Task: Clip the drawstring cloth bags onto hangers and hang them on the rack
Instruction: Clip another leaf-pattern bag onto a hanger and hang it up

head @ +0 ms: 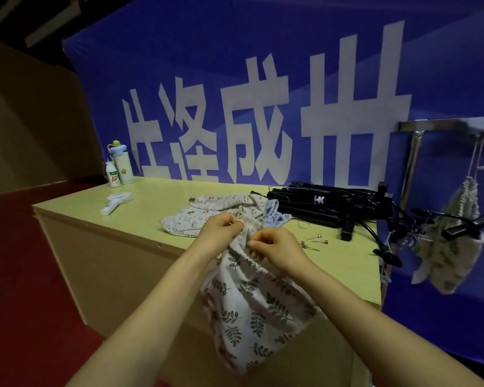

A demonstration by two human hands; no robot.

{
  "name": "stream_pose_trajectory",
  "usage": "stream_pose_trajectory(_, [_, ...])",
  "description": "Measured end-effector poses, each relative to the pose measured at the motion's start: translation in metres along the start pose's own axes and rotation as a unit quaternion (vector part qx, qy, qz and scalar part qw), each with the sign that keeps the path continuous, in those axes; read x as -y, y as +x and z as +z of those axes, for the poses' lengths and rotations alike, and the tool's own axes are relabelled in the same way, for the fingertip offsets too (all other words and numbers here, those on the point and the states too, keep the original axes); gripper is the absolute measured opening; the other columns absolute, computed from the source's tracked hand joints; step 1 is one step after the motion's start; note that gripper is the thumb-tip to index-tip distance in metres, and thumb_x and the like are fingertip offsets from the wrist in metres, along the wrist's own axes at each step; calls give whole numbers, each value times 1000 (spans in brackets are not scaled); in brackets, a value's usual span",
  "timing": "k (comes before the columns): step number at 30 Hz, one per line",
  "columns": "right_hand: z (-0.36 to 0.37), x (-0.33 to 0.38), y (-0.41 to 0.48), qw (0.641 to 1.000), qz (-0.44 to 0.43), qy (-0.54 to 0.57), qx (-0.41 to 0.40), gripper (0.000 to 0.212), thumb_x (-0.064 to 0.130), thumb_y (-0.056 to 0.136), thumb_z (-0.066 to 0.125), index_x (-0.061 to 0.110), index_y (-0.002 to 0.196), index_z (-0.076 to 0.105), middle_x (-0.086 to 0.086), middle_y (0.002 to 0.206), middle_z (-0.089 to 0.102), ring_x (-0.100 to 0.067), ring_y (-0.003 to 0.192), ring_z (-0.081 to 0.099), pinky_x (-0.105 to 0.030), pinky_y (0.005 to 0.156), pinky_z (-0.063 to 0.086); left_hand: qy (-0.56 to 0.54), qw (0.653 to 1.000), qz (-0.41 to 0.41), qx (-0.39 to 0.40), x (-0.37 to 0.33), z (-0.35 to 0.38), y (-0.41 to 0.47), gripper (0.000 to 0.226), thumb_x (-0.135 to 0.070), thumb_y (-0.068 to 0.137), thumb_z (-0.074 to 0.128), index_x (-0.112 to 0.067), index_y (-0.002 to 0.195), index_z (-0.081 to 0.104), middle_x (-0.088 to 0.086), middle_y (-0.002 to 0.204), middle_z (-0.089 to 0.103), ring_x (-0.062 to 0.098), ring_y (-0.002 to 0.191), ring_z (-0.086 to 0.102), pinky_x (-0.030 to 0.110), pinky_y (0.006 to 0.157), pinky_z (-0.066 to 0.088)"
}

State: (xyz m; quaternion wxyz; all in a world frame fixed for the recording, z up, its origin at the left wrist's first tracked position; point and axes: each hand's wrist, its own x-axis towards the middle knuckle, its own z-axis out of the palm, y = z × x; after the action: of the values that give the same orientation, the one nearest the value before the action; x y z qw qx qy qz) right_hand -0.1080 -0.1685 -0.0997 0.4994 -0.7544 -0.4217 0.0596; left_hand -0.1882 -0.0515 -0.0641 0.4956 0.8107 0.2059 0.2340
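Far out to the left of the left hand (pixel 221 229): two bottles (pixel 120 167) at the back edge of the table (pixel 140 208), a white handheld fan (pixel 115 202) lying nearer. Left hand closed, thumb and fingers pinching the gathered mouth of a leaf-print bag (pixel 252 303), apparently on the drawstring. Right hand (pixel 274 251) just beside it and slightly nearer the body, likewise pinched on the puckered top edge. Bag body hanging straight below both hands, off the front edge of the table. Just beyond the hands, flat on the table: a bear-print bag (pixel 204 216) with a pale blue bag (pixel 275 216) tucked against it. Beyond and to the right of the right hand: a stack of black hangers (pixel 333 205); nearer, a few small metal pins (pixel 315 244). Well off to the right: the metal rack (pixel 447 125), another leaf-print bag (pixel 447 255) already hanging there on a black hanger.

Likely risks from here: mouth pulled unevenly, leaving too thick a bunch for a clip to bite; grip slipping off the thin cord and the bag dropping to the floor; reaching for a hanger one-handed and dragging the tangled stack, or knocking the pins off the table.
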Motion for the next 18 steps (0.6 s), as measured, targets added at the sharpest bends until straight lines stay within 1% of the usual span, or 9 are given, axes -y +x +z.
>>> stream_pose_trajectory(3, [1,-4,2,996,12,-78,37,22,19,89,62,7,71,68,8,55,56,0,47,49,-13,52,39,-2,1000,6,1,1,-3,1,13,-10,89,53,-10,76,57,6,73,56,19,75,49,30,71,37])
stream_pose_trajectory(5, [-1,-5,2,992,4,-118,34,27,23,92,58,10,70,69,8,55,58,-2,48,49,-15,54,41,-7,1000,4,-8,5,-4,7,11,-11,88,54,-8,78,58,9,78,60,20,77,53,33,74,40])
stream_pose_trajectory(8, [-15,-4,4,998,8,-45,-39,31,25,95,52,9,78,72,2,58,65,-8,47,55,-24,61,49,-38,999,-9,-26,12,-2,20,11,-12,88,55,-8,78,56,13,79,62,21,76,56,35,75,43])
stream_pose_trajectory(10, [-31,-9,11,992,24,14,-122,29,24,95,50,12,78,70,2,58,65,-11,50,56,-30,62,50,-56,998,-26,-22,15,4,28,14,-13,89,56,-8,77,54,13,75,60,22,71,56,34,73,41])
stream_pose_trajectory(11, [-38,-13,15,986,33,15,-164,28,24,95,49,13,78,69,1,61,65,-12,54,58,-32,63,51,-70,997,-34,-18,16,5,30,14,-13,89,56,-8,76,53,12,71,59,22,67,53,33,72,39])
stream_pose_trajectory(12, [-49,-21,20,978,43,-7,-203,27,25,95,49,13,80,68,0,65,66,-14,59,59,-34,65,51,-90,995,-44,-9,16,10,33,15,-13,89,57,-8,76,52,11,69,58,21,65,52,32,73,37])
stream_pose_trajectory(14, [-70,-42,33,963,66,-88,-248,23,27,95,50,12,91,67,-1,81,69,-19,73,62,-35,68,49,-127,990,-60,-5,16,19,39,18,-10,89,57,-7,72,52,9,69,58,20,65,51,33,75,37])
stream_pose_trajectory(16, [-91,-63,46,945,98,-187,-248,24,29,94,52,14,108,63,-3,102,67,-22,91,62,-34,75,47,-159,985,-71,-1,17,26,46,23,-8,89,57,-8,66,54,11,73,60,22,68,53,34,75,40])
stream_pose_trajectory(18, [-108,-81,60,926,127,-291,-204,35,32,93,54,15,124,55,-6,121,60,-27,109,57,-39,87,46,-186,979,-81,9,16,31,53,23,-7,90,55,-9,67,55,12,72,59,22,66,54,31,69,43])
